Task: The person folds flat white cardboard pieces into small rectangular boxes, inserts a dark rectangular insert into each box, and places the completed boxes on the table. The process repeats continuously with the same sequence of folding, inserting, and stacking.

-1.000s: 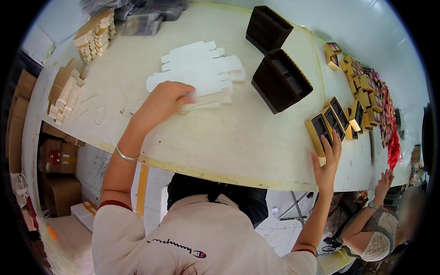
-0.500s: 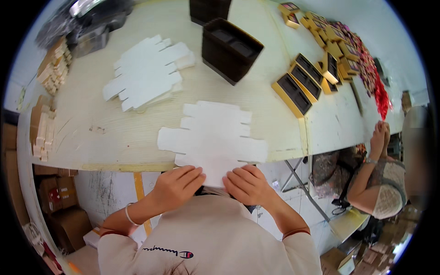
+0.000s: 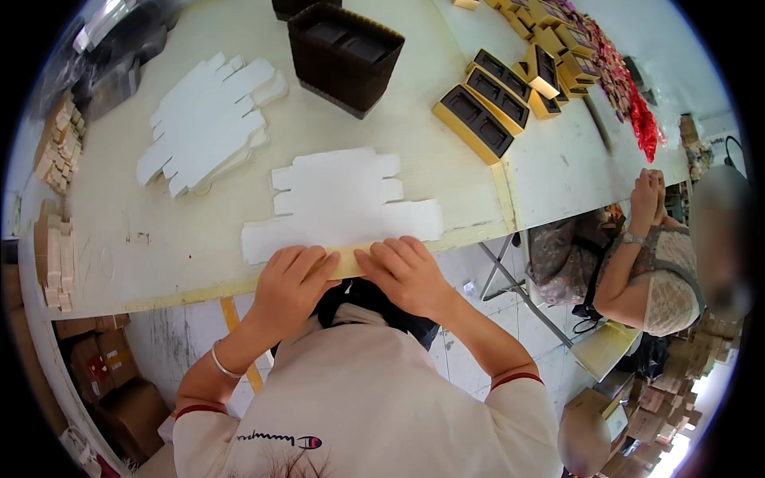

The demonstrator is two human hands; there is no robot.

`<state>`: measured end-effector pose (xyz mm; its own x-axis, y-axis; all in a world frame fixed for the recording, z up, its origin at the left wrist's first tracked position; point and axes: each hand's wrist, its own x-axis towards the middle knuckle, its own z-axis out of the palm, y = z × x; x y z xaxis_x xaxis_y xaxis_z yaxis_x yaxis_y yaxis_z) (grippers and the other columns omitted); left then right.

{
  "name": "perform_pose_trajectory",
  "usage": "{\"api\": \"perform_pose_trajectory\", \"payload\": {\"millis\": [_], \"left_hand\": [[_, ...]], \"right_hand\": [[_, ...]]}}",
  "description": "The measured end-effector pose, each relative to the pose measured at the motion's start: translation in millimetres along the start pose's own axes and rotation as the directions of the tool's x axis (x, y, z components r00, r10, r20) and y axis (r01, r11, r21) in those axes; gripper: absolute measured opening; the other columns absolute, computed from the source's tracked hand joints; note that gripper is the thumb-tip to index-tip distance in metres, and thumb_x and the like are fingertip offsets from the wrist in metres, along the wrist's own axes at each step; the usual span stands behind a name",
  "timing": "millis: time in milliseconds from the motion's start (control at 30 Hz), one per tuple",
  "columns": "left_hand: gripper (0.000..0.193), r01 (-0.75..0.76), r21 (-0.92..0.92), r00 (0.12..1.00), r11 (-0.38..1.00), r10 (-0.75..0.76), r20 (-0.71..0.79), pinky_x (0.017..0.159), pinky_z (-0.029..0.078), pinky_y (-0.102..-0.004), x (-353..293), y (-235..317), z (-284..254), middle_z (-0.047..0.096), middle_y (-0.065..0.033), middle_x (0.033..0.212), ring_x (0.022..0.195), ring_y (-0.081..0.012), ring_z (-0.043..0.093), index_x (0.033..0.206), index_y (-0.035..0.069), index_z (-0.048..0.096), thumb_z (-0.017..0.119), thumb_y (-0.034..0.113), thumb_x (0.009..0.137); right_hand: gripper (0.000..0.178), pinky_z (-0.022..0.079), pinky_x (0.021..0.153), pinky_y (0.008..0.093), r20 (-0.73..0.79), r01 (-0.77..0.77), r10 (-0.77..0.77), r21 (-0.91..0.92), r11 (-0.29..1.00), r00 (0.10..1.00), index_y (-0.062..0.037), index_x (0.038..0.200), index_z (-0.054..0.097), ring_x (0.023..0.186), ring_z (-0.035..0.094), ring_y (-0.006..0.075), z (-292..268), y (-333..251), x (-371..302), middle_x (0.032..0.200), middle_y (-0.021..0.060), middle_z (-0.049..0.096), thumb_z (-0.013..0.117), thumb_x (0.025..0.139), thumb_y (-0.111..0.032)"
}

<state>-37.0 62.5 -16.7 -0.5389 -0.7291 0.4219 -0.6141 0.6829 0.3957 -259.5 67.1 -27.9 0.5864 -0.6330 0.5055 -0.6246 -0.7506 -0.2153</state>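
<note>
White die-cut cardboard blank (image 3: pixel 343 203) lies flat on the pale worktop (image 3: pixel 398 119), its near edge at the worktop's front rim. Both hands press on that near edge: the left hand (image 3: pixel 291 279) and the right hand (image 3: pixel 406 271) sit side by side, fingers flat and spread over a folded strip of the blank, palms down, gripping nothing else. A silver bangle (image 3: pixel 221 365) circles the left wrist. Beyond the blank to the left lies a fanned stack of white blanks (image 3: pixel 207 119). Straight beyond the blank stands a dark brown tray (image 3: pixel 344 54). Right of the blank, gold boxes with dark inserts (image 3: pixel 486 107) lie in a group. Further right of the blank, past the worktop's edge, another person's hands (image 3: pixel 647 195) are raised together.
</note>
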Motion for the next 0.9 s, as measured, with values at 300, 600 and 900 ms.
{"api": "perform_pose_trajectory", "payload": {"millis": [300, 600, 900], "left_hand": [[0.011, 0.2, -0.086, 0.968, 0.976, -0.182, 0.175, 0.059, 0.043, -0.0357, 30, -15, -11, 0.053, -0.0049, 0.074, 0.072, -0.0237, 0.052, 0.079, 0.005, 0.066, 0.073, 0.013, 0.075], [0.037, 0.357, -0.129, 0.93, 0.925, -0.339, 0.143, 0.067, 0.047, -0.0386, 24, 15, -8, 0.048, -0.0094, 0.098, 0.081, -0.0278, 0.054, 0.103, 0.006, 0.06, 0.075, 0.025, 0.076], [0.009, 0.434, -0.275, 0.867, 0.858, -0.314, 0.387, 0.064, 0.046, -0.0379, 36, -22, -32, 0.055, -0.0084, 0.089, 0.074, -0.0281, 0.057, 0.092, 0.005, 0.057, 0.058, 0.003, 0.083]], "right_hand": [[0.009, 0.047, 0.066, 0.038, 0.26, -0.364, 0.311, 0.191, 0.911, 0.914, -0.0021, 0.084, 0.061, 0.076, 0.057, 0.0288, -10, 4, 37, 0.08, 0.0104, 0.054, 0.063, 0.075, -0.003], [0.016, 0.049, 0.067, 0.0369, 0.377, -0.574, 0.434, 0.509, 0.641, 0.818, 0.0002, 0.099, 0.062, 0.074, 0.06, 0.0308, -14, -9, 43, 0.082, 0.0142, 0.059, 0.061, 0.083, -0.003], [0.054, 0.039, 0.102, 0.0441, 0.22, -0.207, 0.171, 0.154, 0.966, 0.96, -0.0032, 0.119, 0.061, 0.128, 0.044, 0.0348, -47, 37, 3, 0.137, 0.0161, 0.048, 0.058, 0.065, 0.006]]}}
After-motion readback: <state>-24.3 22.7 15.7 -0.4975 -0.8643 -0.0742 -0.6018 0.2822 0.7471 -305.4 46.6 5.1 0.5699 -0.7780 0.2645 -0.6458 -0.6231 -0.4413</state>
